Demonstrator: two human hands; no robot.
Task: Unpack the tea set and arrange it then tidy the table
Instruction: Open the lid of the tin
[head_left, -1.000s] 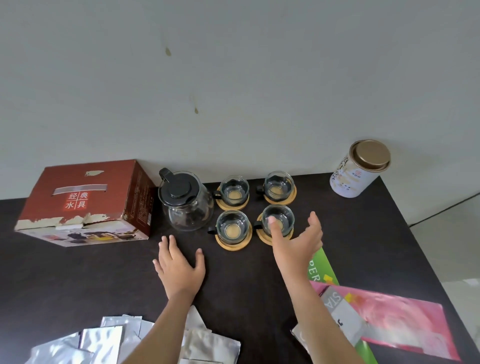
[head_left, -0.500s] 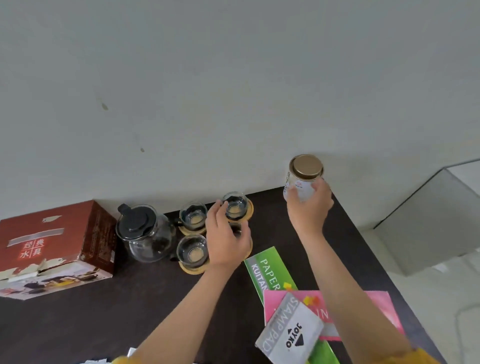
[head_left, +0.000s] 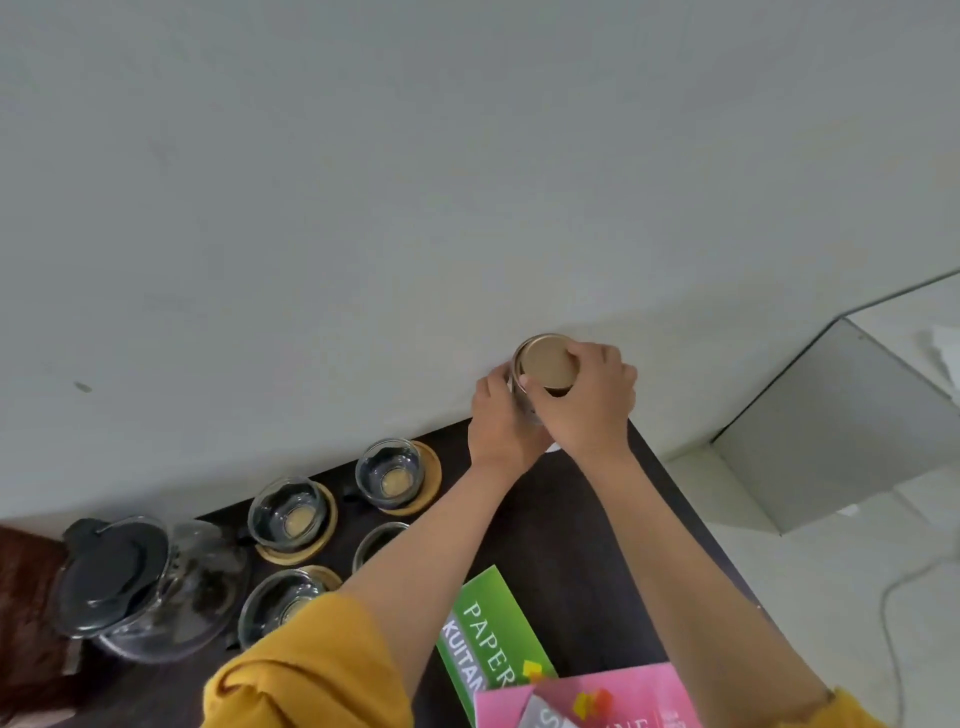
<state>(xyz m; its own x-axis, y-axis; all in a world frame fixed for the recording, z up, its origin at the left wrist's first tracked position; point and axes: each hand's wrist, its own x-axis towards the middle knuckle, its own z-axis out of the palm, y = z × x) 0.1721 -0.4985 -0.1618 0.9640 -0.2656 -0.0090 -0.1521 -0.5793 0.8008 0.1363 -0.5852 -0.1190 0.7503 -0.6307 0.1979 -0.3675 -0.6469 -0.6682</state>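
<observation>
Tin — lifted; left hand grips its body, right hand curls round the lid. Step: tidying. Next, likely: set it beside the cups — gently.

obstacles: cups, teapot left | free: bare table between forearms

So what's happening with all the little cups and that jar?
A person grips a white canister with a gold lid at the far corner of the dark table. Their left hand wraps its body while the right hand grasps the lid. Small glass cups on round wooden coasters sit arranged beside a glass teapot with a black lid. Green and pink paper packs lie nearby.
</observation>
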